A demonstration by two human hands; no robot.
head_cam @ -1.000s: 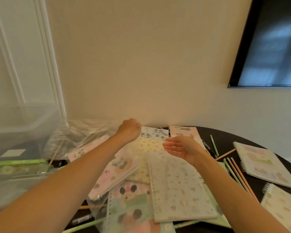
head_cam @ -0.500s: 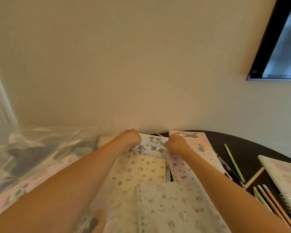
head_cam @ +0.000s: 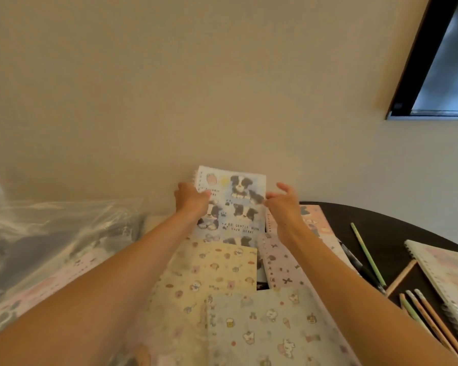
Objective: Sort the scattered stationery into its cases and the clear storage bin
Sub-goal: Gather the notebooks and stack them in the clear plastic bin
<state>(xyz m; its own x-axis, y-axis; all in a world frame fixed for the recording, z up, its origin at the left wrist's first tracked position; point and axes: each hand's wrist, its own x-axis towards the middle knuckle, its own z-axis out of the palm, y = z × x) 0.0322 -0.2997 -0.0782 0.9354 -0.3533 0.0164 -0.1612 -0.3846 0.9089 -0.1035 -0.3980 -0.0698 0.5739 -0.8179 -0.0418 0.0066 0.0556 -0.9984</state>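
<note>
Head view: task looks early, judging by the spread. Patterned notebooks lie overlapped across the near and middle tabletop [head_cam: 397, 233]: a yellow notebook [head_cam: 217, 270] with small animal prints, a pale grey-blue notebook [head_cam: 270, 328] nearer, a pink notebook [head_cam: 288, 262] to the right, another spiral notebook [head_cam: 450, 273] at the far right edge. Loose pencils [head_cam: 428, 320] lie near right, a green pencil [head_cam: 366, 254] and a dark pen [head_cam: 354, 260] beyond them. Nothing visibly sorted; no case identifiable in frame. At left, crumpled clear plastic [head_cam: 50, 233], possibly a bag or the bin's wrapping, cannot tell which. The clear storage bin itself is not made out.

In hand: the dog notebook [head_cam: 238, 202], pale blue cover, black-and-white puppies, spiral binding along its left edge, small printed text low on the cover. It stands tilted up at the far side of the pile, by the wall, its lower end behind the yellow notebook.

Left hand [head_cam: 191, 200] grips the spiral edge, thumb over the cover. Right hand [head_cam: 283, 204] touches the right edge with fingers loosely spread, upper fingers lifted clear; whether the thumb pinches is not visible.

Left to do, by judgement: essentially everything, meaning all notebooks, pencils and the pen
</note>
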